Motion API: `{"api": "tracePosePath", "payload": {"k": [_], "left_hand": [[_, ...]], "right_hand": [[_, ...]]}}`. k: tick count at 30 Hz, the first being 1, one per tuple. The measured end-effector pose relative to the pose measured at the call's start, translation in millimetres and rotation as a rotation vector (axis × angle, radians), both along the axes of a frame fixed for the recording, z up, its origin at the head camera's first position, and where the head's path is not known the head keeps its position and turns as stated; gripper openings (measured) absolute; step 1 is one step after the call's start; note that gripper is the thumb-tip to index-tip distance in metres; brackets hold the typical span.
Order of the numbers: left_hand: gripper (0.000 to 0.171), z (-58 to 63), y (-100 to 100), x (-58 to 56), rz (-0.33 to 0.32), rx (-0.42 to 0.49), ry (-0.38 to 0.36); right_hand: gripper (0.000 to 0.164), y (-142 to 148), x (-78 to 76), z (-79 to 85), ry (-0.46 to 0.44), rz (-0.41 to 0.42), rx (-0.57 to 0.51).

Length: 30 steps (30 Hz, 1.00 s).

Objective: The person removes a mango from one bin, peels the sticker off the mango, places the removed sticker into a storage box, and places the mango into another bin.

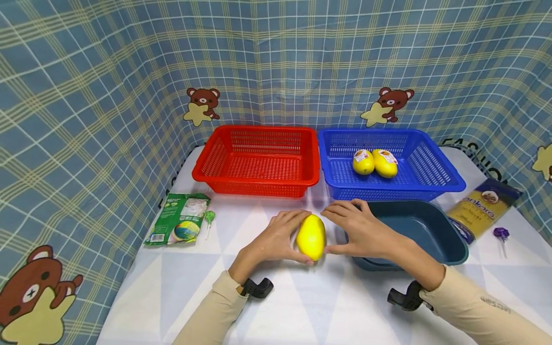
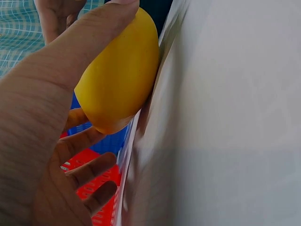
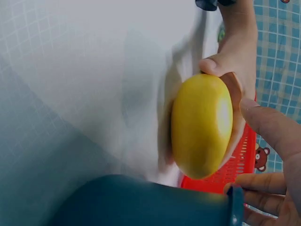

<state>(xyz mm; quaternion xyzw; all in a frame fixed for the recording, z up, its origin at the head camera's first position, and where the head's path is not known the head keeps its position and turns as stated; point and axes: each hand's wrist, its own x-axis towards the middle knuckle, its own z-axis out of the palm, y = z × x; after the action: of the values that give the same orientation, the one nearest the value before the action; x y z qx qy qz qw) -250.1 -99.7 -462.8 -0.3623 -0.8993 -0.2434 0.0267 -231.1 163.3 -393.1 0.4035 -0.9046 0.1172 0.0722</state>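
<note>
A smooth yellow mango (image 1: 311,237) is between the two hands, just above or on the white cloth. My left hand (image 1: 276,238) holds it from the left, thumb at the near end and fingers at the far side. To its right, my right hand (image 1: 360,229) is spread, thumb apart from the other fingers, with a small gap to the mango. In the right wrist view the mango (image 3: 202,126) shows with the left thumb on its end. Two more yellow mangoes (image 1: 363,162) with stickers lie in the blue basket (image 1: 394,189).
A red basket (image 1: 256,183) stands beside the blue one. Under the right forearm sits a dark teal basin (image 1: 459,249). A green packet (image 1: 178,220) and green lollipop (image 1: 209,217) lie left; a yellow pasta packet (image 1: 480,211) and purple lollipop (image 1: 501,234) lie right.
</note>
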Motion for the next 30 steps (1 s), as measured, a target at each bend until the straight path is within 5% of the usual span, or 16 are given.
{"api": "tracePosePath", "payload": {"k": [30], "left_hand": [[0.116,1.6,-1,1.6,0.014,-0.015,0.015]], "right_hand": [[0.102,-27,-1.2,-16.3,-0.044,-0.055,0.12]]}}
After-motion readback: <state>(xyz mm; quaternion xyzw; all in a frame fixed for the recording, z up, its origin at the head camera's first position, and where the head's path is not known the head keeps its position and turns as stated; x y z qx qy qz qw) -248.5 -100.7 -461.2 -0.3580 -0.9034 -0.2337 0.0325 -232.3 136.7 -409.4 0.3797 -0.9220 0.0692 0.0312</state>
